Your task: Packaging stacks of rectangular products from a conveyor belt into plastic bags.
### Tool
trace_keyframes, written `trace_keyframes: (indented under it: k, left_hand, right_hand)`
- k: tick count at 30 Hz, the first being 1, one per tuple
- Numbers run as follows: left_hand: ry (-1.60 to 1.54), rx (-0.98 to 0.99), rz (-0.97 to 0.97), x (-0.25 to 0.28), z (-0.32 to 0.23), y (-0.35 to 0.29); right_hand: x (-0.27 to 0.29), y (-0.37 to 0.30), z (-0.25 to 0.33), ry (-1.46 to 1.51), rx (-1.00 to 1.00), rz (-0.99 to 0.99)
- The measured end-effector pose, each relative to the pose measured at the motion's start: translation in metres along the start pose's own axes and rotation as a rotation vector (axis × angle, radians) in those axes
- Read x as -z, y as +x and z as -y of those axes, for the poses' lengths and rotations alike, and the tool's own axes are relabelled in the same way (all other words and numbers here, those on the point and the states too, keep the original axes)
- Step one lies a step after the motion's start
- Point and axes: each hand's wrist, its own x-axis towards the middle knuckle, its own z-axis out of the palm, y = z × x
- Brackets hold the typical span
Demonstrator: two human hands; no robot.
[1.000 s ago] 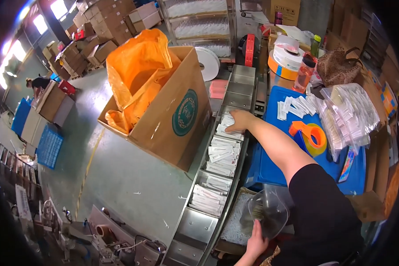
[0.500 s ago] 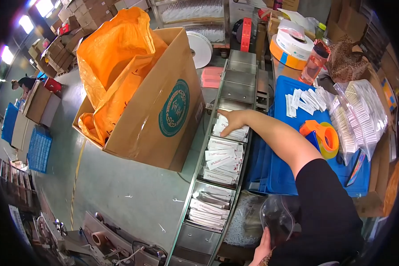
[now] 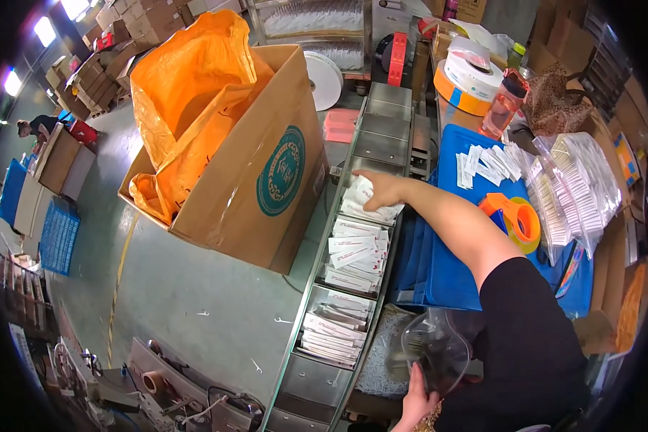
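Note:
My right hand reaches across from the right, its fingers curled over a bunch of slim white packets in a compartment of the metal conveyor. Its fingertips are partly hidden among the packets. Two nearer compartments hold more of these packets, one stack lying loosely and another in a rougher row. At the lower edge, my left hand grips a clear plastic bag by its near side, below my black sleeve.
Left of the conveyor stands a cardboard box with an orange sack. A blue bin lid on the right bears loose packets, an orange tape dispenser and filled clear bags. Beyond is a pink bottle.
My right hand has closed in slightly on the packets, which now stand tilted at its fingers. The plastic bag in my left hand has shifted a little left. The whole view has moved slightly.

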Motion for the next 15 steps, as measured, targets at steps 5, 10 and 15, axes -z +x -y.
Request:
trace_keyframes:
  k: [5,10,15]
  left_hand:
    - [0.019,0.027,-0.08,0.012,-0.016,-0.004]
    - [-0.08,0.129,-0.119,0.015,-0.021,-0.014]
    - [-0.168,0.111,-0.318,0.01,0.002,-0.022]
  right_hand:
    - [0.029,-0.007,0.001,0.028,-0.088,-0.419]
    - [0.041,-0.049,0.007,0.487,0.022,-0.638]
    - [-0.024,-0.153,0.059,0.927,0.099,-0.377]
